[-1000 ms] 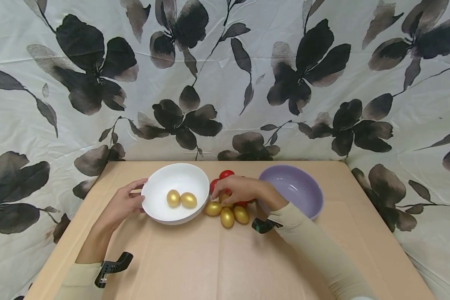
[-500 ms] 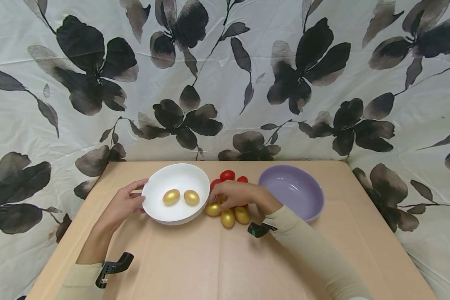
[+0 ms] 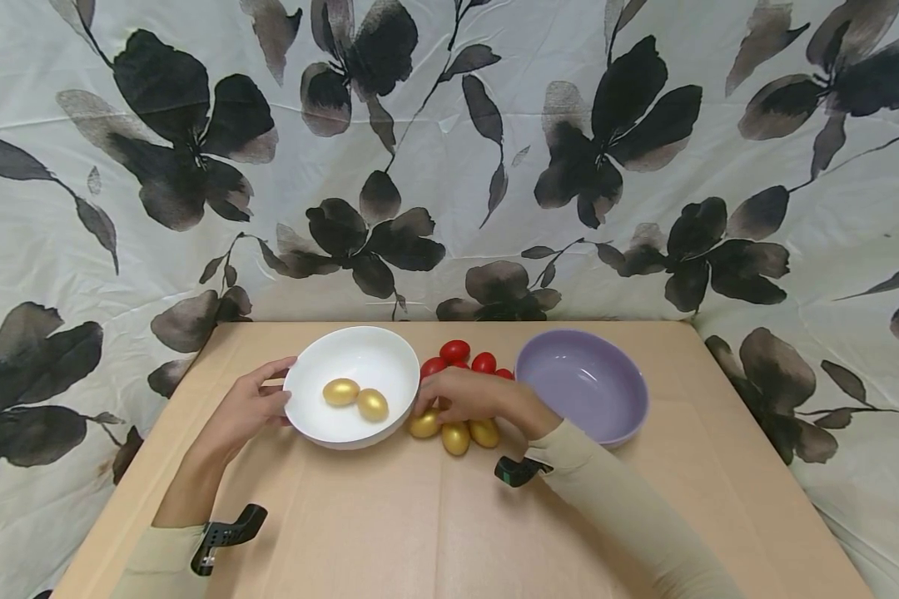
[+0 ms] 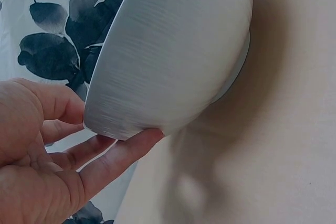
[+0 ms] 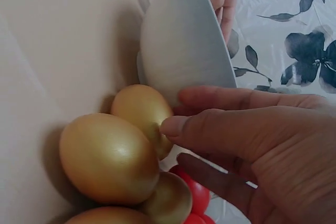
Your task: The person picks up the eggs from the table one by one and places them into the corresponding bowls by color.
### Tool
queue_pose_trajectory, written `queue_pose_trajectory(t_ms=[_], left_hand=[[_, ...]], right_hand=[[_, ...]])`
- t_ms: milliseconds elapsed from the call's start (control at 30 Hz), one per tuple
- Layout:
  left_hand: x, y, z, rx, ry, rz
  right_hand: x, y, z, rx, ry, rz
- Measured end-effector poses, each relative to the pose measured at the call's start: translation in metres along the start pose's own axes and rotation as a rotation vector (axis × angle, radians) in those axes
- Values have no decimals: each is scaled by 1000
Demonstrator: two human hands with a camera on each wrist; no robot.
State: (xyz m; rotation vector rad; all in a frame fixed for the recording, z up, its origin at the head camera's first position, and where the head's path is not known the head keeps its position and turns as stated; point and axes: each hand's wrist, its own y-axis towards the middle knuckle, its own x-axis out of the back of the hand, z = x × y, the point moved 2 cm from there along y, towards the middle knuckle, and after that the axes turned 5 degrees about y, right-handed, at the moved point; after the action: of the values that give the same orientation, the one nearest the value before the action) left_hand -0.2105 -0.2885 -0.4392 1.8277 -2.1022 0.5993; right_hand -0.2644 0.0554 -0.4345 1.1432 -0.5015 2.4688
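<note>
My left hand [image 3: 250, 399] holds the white bowl [image 3: 307, 420] at its left side, fingers and thumb against the rim and outer wall. Two gold eggs [image 3: 340, 392] lie inside it. My right hand [image 3: 464, 394] reaches over the pile beside the bowl. In the right wrist view its thumb tip overlaps the edge of a gold egg [image 5: 137, 109] near the bowl, with the fingers spread and not wrapped round the egg. More gold eggs [image 3: 455, 438] sit just below this hand. Behind it lie several red eggs [image 3: 483, 363], partly hidden by the hand.
An empty purple bowl [image 3: 584, 391] stands right of the pile, close to my right forearm. The light wooden table [image 3: 389, 524] reaches back to a floral cloth [image 3: 464, 150] hanging behind it.
My right hand has shifted slightly left and toward the near gold eggs, uncovering more red eggs. The two gold eggs in the white bowl have rolled about. My left hand has stayed put.
</note>
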Motion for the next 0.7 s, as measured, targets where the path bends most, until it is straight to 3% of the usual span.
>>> queue_pose_trajectory(t_ms=[700], left_hand=[[-2,-2,-3,6,-11,4]], right_hand=[[-9,3,-1,8,-129,-22]])
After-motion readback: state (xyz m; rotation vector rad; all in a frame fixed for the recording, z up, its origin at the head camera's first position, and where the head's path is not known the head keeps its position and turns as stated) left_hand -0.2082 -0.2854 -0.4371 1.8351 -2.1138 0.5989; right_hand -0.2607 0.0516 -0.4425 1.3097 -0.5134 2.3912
